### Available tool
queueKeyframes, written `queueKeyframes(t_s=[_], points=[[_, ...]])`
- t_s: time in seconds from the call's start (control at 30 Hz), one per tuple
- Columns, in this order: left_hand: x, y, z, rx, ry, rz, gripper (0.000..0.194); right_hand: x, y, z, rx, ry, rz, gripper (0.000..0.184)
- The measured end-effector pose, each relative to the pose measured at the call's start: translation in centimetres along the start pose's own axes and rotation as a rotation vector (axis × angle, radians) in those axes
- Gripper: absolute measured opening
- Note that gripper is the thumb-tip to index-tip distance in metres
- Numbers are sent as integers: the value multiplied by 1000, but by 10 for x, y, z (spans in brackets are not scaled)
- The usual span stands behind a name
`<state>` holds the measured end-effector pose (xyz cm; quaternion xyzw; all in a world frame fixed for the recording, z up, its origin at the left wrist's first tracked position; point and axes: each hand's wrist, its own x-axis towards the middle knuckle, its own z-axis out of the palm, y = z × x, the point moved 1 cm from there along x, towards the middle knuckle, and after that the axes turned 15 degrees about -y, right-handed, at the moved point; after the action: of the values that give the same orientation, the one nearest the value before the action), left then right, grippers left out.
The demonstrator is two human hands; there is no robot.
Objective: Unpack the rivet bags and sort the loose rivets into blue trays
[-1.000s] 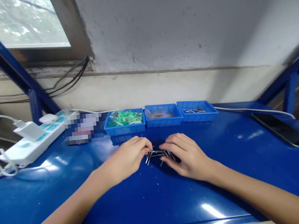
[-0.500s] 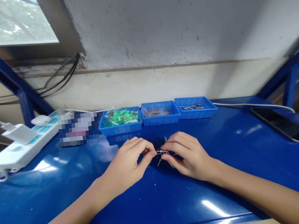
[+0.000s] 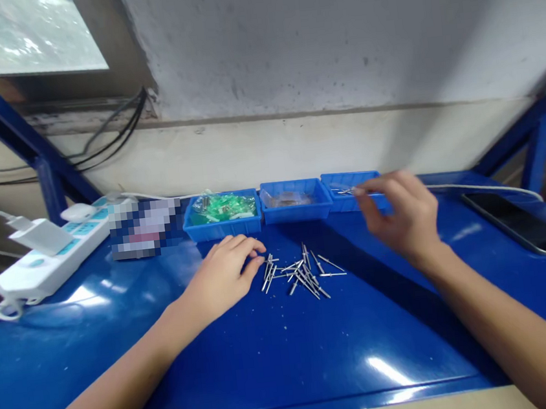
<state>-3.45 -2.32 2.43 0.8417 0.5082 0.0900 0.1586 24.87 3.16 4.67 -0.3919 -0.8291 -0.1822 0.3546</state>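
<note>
Several small metal pins (image 3: 299, 272) lie scattered on the blue table (image 3: 288, 346) in front of me. My left hand (image 3: 224, 274) rests on the table just left of the pile, fingers loosely curled, holding nothing that I can see. My right hand (image 3: 401, 217) is raised over the rightmost blue tray (image 3: 343, 183), thumb and forefinger pinched on a thin metal pin. That tray holds more pins.
Two more blue trays stand in the row: one with green parts (image 3: 221, 208), one with a clear bag (image 3: 288, 199). A white power strip (image 3: 44, 254) with a charger lies far left. A black phone (image 3: 523, 223) and white cable lie at right. Wall behind.
Both hands were together over the pins. My right hand has lifted away to the rightmost tray with a pin; the pile now lies spread and uncovered. My left hand has relaxed.
</note>
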Motion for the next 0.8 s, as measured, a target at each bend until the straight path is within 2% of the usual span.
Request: queueKeyframes(t_s=[0.03,0.1,0.17,0.23,0.3,0.37,0.43,0.57,0.8], points=[[1,-5,3,33,-22,-21,14,-1,15,1,-58,-7,146,16],[4,-12,7,75,-63,-55,12,-4,35,6,-105,-66,312,31],[5,-12,10,87,-79,-74,13,-8,33,12,-64,-151,342,37],[5,-6,11,75,-74,-76,17,-10,12,18,45,-240,243,35],[5,2,11,38,-59,-50,18,-11,-19,22,175,-326,76,31],[4,11,11,-24,-42,6,19,-13,-49,25,263,-409,-85,27],[3,19,10,-85,-26,75,19,-15,-68,25,290,-450,-203,23],[0,29,7,-130,-23,154,20,-18,-76,22,289,-412,-291,13],[-4,29,7,-202,24,140,14,-17,-76,20,318,-388,-261,12]])
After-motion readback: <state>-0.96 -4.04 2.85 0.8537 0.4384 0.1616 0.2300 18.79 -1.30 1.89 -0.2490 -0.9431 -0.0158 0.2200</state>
